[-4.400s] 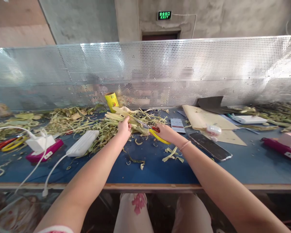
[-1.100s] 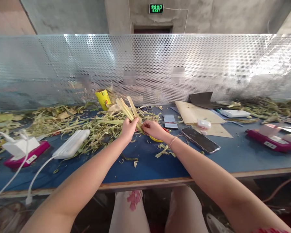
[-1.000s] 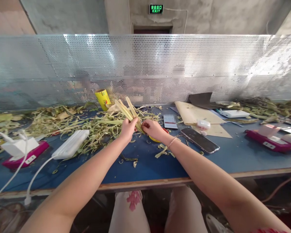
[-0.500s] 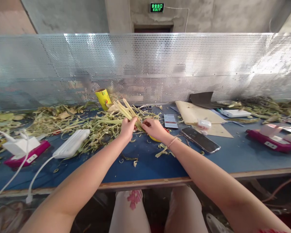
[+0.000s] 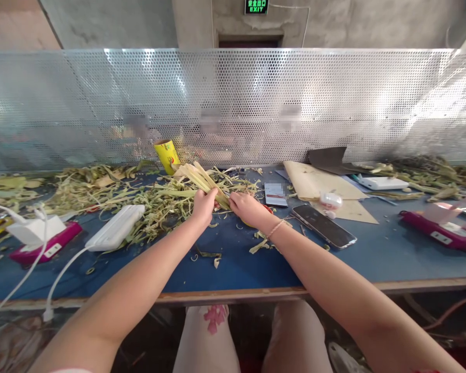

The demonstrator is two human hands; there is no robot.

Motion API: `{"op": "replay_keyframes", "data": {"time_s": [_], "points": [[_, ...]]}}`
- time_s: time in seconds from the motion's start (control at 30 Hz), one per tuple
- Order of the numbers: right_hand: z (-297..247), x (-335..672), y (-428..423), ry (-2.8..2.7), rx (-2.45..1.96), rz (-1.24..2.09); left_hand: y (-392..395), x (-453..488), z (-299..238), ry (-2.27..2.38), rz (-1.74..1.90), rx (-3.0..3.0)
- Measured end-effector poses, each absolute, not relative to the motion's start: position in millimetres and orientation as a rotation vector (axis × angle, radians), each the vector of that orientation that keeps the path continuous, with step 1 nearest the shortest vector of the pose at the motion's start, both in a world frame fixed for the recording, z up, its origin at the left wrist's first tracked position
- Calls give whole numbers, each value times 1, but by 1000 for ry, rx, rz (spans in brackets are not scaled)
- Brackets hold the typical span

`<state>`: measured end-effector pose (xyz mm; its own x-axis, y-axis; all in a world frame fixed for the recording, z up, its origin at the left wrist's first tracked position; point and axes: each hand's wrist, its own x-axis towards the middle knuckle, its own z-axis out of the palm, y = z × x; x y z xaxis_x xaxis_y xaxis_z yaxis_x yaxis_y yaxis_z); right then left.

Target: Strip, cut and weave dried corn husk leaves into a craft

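Note:
A bundle of pale green leaf strips points up and to the left above the blue table. My left hand is closed round the lower end of that bundle. My right hand pinches the same end from the right, fingers together. The two hands almost touch. Under my right hand lies a pair of yellow-handled scissors, mostly hidden. Cut scraps lie just in front of my right wrist.
A heap of leaf strips covers the table's back left. A yellow roll stands by the perforated metal screen. A white power bank, pink scale, phone, card and brown paper lie around.
Earlier my right hand held the scissors at the strips; now the scissors lie on the table and both hands hold the bundle, which has tilted lower to the left in the last second.

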<state>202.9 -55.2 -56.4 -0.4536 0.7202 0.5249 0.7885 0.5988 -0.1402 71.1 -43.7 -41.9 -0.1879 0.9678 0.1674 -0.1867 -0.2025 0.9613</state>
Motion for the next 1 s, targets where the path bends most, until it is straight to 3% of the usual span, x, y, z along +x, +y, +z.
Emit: {"op": "replay_keyframes", "data": {"time_s": [0.33,0.7,1.0], "points": [[-52,203,-61,-2049,-1151,186,-41,70,-44,1132,1597,1293],[-37,202,-69,-2154,-1330,17,-47,69,-40,1099,1515,1392],[-40,199,-70,-2036,-1252,179,-46,68,-42,1097,1512,1385]]}}
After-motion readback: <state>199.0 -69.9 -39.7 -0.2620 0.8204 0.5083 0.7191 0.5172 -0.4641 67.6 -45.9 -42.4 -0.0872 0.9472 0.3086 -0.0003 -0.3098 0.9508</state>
